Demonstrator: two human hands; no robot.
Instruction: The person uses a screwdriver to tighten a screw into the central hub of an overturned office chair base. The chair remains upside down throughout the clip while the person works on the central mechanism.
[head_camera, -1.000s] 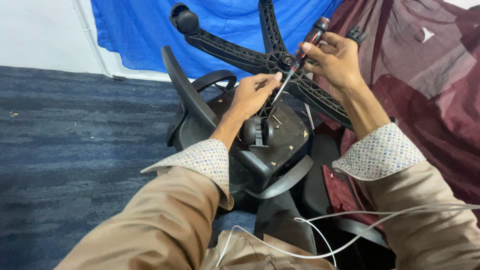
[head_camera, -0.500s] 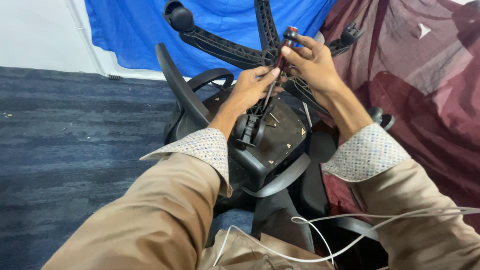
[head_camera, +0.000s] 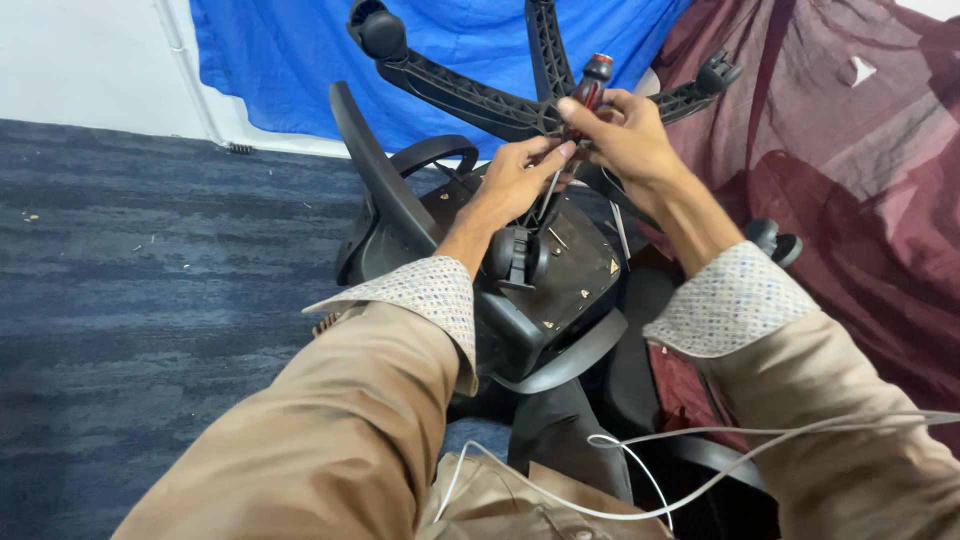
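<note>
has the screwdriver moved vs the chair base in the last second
Yes. The screwdriver in the right hand has shifted left, now at the hub of the chair base; earlier its handle was out over the right-hand spoke.

The screwdriver (head_camera: 583, 108) shows only its red-and-black handle top and a thin stretch of shaft; the right hand (head_camera: 628, 140) covers the grip, and the tip is lost behind the left hand (head_camera: 515, 180), so what it meets cannot be told. The chair base (head_camera: 470, 95) has one spoke cut by the top edge. The white cable (head_camera: 640, 455) runs off the right edge (its ends unseen). Both arms leave the frame at the bottom.
</note>
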